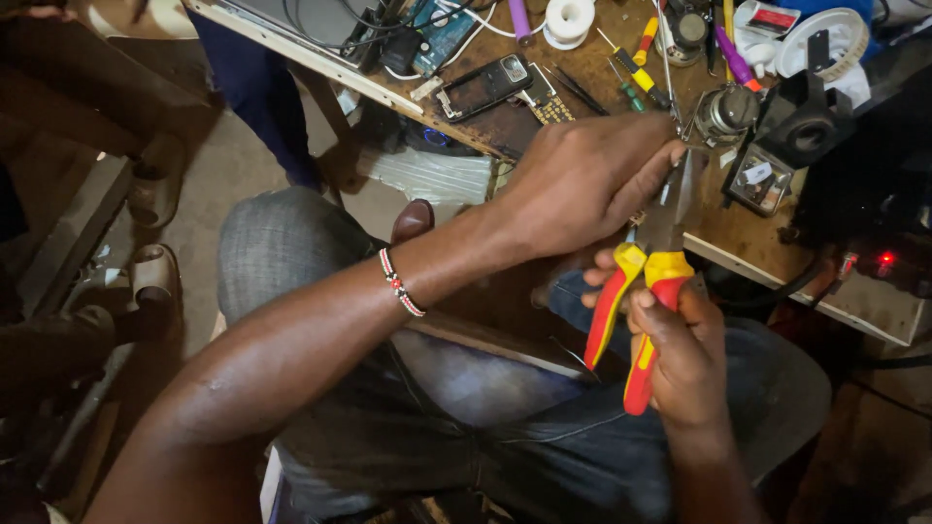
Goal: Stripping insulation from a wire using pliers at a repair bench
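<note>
The right hand clasps the red-and-yellow handles of the pliers, held above the lap at the edge of the worktop. The left hand pinches at the pliers' nose; what sits between its fingertips is too small to tell. Risk: a squeeze could nip those fingertips. The loose handle spread suggests a slip could drop the piece to the floor.

your right hand grips the red-yellow pliers | your left hand pinches at their tip | cluttered wooden bench right behind
</note>
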